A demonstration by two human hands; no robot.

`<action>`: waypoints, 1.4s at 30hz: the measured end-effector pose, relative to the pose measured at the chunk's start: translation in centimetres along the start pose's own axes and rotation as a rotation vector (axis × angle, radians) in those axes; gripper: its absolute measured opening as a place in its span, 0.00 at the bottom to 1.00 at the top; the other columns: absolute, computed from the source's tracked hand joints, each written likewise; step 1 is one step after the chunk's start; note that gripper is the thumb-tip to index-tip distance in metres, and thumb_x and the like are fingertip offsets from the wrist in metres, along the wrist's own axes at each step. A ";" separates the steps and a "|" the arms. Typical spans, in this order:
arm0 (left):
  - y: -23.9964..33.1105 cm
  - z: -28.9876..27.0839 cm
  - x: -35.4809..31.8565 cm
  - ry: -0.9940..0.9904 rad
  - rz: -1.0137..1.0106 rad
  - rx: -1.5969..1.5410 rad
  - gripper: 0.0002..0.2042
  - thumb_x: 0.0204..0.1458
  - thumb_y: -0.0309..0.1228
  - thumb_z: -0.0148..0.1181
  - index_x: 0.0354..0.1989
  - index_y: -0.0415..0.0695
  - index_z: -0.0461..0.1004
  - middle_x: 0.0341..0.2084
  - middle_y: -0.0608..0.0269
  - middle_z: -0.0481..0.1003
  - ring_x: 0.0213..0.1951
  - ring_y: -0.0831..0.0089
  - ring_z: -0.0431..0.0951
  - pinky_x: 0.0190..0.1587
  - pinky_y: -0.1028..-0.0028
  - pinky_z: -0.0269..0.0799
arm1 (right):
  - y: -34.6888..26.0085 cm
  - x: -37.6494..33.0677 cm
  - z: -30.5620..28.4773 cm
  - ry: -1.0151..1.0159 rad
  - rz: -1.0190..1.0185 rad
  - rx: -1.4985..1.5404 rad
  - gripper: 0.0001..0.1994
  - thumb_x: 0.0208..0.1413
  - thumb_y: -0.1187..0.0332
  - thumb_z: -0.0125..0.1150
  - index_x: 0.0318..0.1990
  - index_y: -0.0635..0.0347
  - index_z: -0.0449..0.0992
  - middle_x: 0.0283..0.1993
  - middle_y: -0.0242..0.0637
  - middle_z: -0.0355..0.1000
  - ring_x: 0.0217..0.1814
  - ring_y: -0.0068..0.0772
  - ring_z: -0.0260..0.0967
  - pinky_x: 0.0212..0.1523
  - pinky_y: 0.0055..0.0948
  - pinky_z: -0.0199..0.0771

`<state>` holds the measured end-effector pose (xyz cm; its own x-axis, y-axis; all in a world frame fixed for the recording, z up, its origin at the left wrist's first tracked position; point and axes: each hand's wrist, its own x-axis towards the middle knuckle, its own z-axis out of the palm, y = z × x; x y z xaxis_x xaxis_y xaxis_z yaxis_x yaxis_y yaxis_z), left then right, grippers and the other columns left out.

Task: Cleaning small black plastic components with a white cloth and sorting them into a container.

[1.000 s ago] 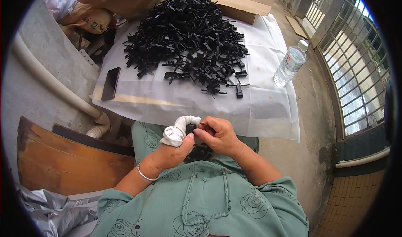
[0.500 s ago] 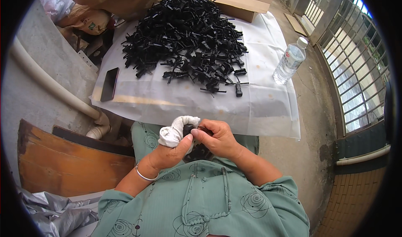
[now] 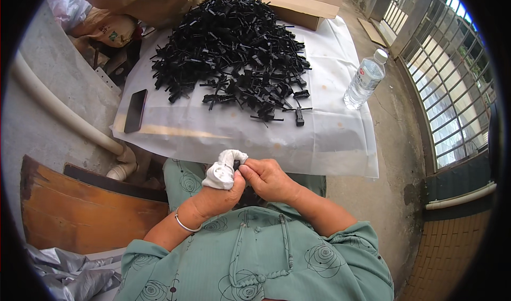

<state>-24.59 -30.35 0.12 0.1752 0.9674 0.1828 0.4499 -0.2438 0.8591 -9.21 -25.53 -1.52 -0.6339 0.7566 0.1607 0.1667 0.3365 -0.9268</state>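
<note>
Hands meet at six o'clock: left hand (image 3: 219,194) clenches a white cloth (image 3: 223,169), right hand (image 3: 269,178) pinches what looks like a small black part (image 3: 236,165) against it. Black plastic parts (image 3: 234,51) heaped at twelve o'clock suggest most work remains.

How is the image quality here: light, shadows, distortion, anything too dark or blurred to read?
Head view: even daylight, soft shadows, no harsh glare on the white sheet; fisheye bends the pipe and window bars, with a black rim all round; the black parts merge into one dark mass; hands are sharp, but what the left hand and right hand pinch by the white cloth is hidden.
</note>
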 end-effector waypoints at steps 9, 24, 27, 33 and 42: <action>-1.8 -1.9 2.5 0.036 0.187 0.489 0.17 0.46 0.30 0.57 0.46 0.38 0.69 0.42 0.47 0.70 0.45 0.53 0.70 0.49 0.64 0.65 | 5.6 3.1 -4.3 0.465 -0.056 -0.825 0.07 0.51 0.67 0.56 0.27 0.61 0.68 0.22 0.40 0.68 0.23 0.44 0.67 0.22 0.35 0.67; -4.7 1.8 7.0 0.288 0.253 0.360 0.16 0.47 0.26 0.57 0.45 0.35 0.67 0.37 0.49 0.71 0.36 0.60 0.75 0.41 0.71 0.71 | 5.0 1.8 -2.6 0.292 -0.449 -0.905 0.05 0.43 0.74 0.57 0.29 0.58 0.68 0.19 0.34 0.61 0.19 0.37 0.63 0.19 0.32 0.64; -4.3 1.1 6.6 0.127 -0.029 0.162 0.14 0.48 0.26 0.54 0.45 0.38 0.67 0.36 0.51 0.72 0.34 0.61 0.74 0.37 0.70 0.71 | 4.7 1.8 -2.6 0.300 -0.438 -0.739 0.04 0.45 0.73 0.58 0.29 0.59 0.70 0.18 0.32 0.62 0.18 0.32 0.63 0.18 0.29 0.61; -2.1 -0.3 4.5 -0.093 -0.185 -0.534 0.13 0.53 0.24 0.49 0.48 0.39 0.64 0.34 0.64 0.71 0.23 0.86 0.68 0.23 0.82 0.67 | 2.7 2.2 -2.3 0.259 0.112 0.171 0.11 0.54 0.67 0.57 0.25 0.64 0.71 0.19 0.23 0.59 0.23 0.12 0.50 0.21 0.18 0.53; -1.9 -0.1 3.5 0.017 -0.023 -0.252 0.14 0.52 0.23 0.51 0.48 0.38 0.64 0.35 0.64 0.69 0.27 0.83 0.70 0.26 0.82 0.68 | 1.2 1.7 -2.0 0.096 -0.130 0.025 0.14 0.60 0.63 0.46 0.27 0.63 0.67 0.20 0.26 0.62 0.23 0.17 0.55 0.25 0.22 0.60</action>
<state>-24.94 -26.47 -0.81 0.1517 0.9741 0.1679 0.2207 -0.1990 0.9548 -8.59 -22.71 -1.70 -0.5734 0.7582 0.3103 0.0681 0.4216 -0.9042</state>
